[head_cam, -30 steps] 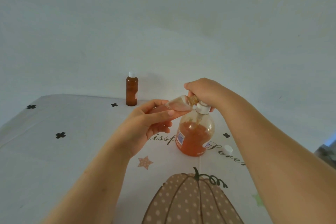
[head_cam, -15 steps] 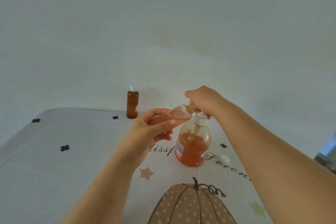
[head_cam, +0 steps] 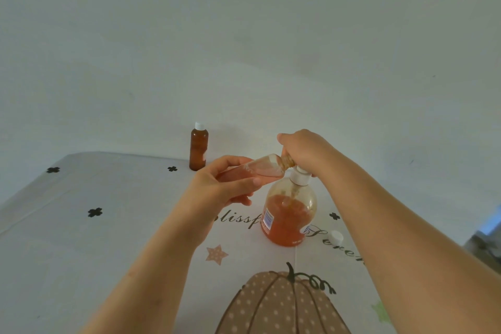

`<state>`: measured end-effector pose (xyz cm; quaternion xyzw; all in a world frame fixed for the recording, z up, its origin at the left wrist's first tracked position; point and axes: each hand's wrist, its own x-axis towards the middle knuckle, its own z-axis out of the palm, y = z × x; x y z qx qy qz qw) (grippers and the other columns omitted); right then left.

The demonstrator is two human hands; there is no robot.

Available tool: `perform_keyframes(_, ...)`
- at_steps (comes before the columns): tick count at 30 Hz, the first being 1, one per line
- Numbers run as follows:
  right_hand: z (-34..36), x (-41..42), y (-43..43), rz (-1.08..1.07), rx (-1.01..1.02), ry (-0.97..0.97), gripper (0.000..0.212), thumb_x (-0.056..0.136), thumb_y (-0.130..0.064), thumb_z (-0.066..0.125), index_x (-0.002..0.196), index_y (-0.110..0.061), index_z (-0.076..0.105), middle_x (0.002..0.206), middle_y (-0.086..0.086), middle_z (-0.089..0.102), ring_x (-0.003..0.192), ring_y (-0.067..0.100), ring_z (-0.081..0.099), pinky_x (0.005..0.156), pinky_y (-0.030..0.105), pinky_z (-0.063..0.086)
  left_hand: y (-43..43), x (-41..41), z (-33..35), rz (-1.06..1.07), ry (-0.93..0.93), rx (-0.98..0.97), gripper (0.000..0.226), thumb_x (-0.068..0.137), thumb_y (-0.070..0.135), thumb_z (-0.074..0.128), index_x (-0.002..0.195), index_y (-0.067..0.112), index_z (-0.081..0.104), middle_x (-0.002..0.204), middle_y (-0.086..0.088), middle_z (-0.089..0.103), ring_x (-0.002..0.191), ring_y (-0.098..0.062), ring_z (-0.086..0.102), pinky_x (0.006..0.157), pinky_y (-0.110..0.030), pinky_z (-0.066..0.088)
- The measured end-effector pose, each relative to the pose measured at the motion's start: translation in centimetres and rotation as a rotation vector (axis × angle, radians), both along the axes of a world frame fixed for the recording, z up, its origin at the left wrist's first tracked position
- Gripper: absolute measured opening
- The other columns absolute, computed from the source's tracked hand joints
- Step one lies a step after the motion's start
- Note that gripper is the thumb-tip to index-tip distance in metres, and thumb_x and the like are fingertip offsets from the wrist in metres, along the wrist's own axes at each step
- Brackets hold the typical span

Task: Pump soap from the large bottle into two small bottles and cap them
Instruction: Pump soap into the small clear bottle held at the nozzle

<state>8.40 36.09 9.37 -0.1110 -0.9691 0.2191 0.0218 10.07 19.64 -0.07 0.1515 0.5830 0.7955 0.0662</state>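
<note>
The left hand (head_cam: 227, 187) holds a small bottle (head_cam: 264, 168) tipped almost flat, its neck pointing right toward the pump (head_cam: 299, 176) of the large bottle (head_cam: 287, 217). The thumb lies along the near side of the small bottle and the other fingers (head_cam: 235, 198) curl round its far side and underneath, so the grip is clamped on its lower half. Pale orange soap shows through its clear wall. The right hand (head_cam: 303, 150) sits on top of the pump with knuckles up and fingers curled down over the pump head, closed round it. The head and spout are hidden under the hand, and whether the small bottle's mouth touches the spout cannot be told. Only the white collar of the pump shows below the hand. The large bottle stands upright on the tablecloth (head_cam: 81, 252), about half full of orange soap, with a label on its left side. A 2nd small bottle (head_cam: 198, 149) – brown, with a white cap on – stands upright at the far edge of the table by the wall, well apart from the hands. 1 loose white cap (head_cam: 335, 236) lies on the cloth just right of the large bottle, near the right forearm. A printed pumpkin (head_cam: 282, 306) fills the near edge of the cloth.
</note>
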Motion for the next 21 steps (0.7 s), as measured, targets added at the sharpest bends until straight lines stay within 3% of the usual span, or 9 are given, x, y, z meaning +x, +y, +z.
perform_keyframes(3, -0.6, -0.3, 0.2, -0.006, -0.064, 0.034, 0.032, 0.103, -0.01, 0.033, 0.117, 0.001, 0.059, 0.091, 0.011, 0.052, 0.083, 0.024, 0.048, 0.078, 0.036, 0.044, 0.0, -0.2, -0.1, -0.001, 0.002, -0.022, 0.05, 0.059, 0.018, 0.084, 0.107, 0.009, 0.072, 0.087, -0.005, 0.072, 0.074, -0.019, 0.067, 0.07, -0.029, 0.056)
perform_keyframes(7, -0.9, -0.7, 0.4, -0.005, -0.016, -0.007, 0.04, 0.1, -0.021, 0.031, 0.104, -0.003, 0.066, 0.075, 0.003, 0.057, 0.072, 0.02, 0.048, 0.069, 0.032, 0.039, 0.0, -0.5, -0.3, -0.005, -0.008, -0.045, 0.048, 0.061, 0.016, 0.084, 0.107, 0.009, 0.072, 0.085, -0.002, 0.073, 0.075, -0.019, 0.067, 0.069, -0.028, 0.056)
perform_keyframes(11, -1.2, -0.8, 0.4, 0.022, -0.002, -0.01, 0.033, 0.098, -0.009, 0.031, 0.108, -0.002, 0.062, 0.1, 0.011, 0.062, 0.088, 0.025, 0.053, 0.076, 0.032, 0.041, 0.0, -0.3, -0.4, -0.011, 0.002, -0.032, 0.047, 0.061, 0.015, 0.084, 0.106, 0.008, 0.072, 0.088, -0.004, 0.074, 0.076, -0.019, 0.066, 0.07, -0.031, 0.055)
perform_keyframes(14, -0.8, -0.2, 0.3, -0.015, -0.046, -0.017, 0.033, 0.099, -0.008, 0.032, 0.111, 0.0, 0.061, 0.086, 0.007, 0.056, 0.086, 0.025, 0.05, 0.076, 0.033, 0.042, -0.1, -0.4, -0.4, -0.011, 0.003, -0.042, 0.038, 0.072, 0.005, 0.082, 0.108, 0.007, 0.071, 0.09, -0.005, 0.074, 0.077, -0.019, 0.067, 0.071, -0.03, 0.054)
perform_keyframes(17, -0.1, 0.1, -0.1, -0.028, -0.076, -0.02, 0.031, 0.103, -0.011, 0.034, 0.115, 0.001, 0.06, 0.089, 0.011, 0.052, 0.082, 0.025, 0.047, 0.081, 0.038, 0.047, 0.0, -0.1, -0.2, -0.006, 0.004, -0.029, 0.043, 0.068, 0.01, 0.084, 0.109, 0.008, 0.07, 0.09, -0.005, 0.074, 0.078, -0.02, 0.067, 0.071, -0.031, 0.055)
perform_keyframes(21, 0.7, -0.2, -0.2, -0.091, -0.015, -0.062, 0.036, 0.093, -0.028, 0.04, 0.088, -0.006, 0.068, 0.057, 0.005, 0.05, 0.056, 0.023, 0.047, 0.066, 0.031, 0.042, 0.2, 0.1, 0.1, 0.009, 0.014, -0.021, 0.036, 0.074, 0.005, 0.081, 0.109, 0.008, 0.07, 0.086, -0.001, 0.075, 0.075, -0.021, 0.066, 0.073, -0.034, 0.056)
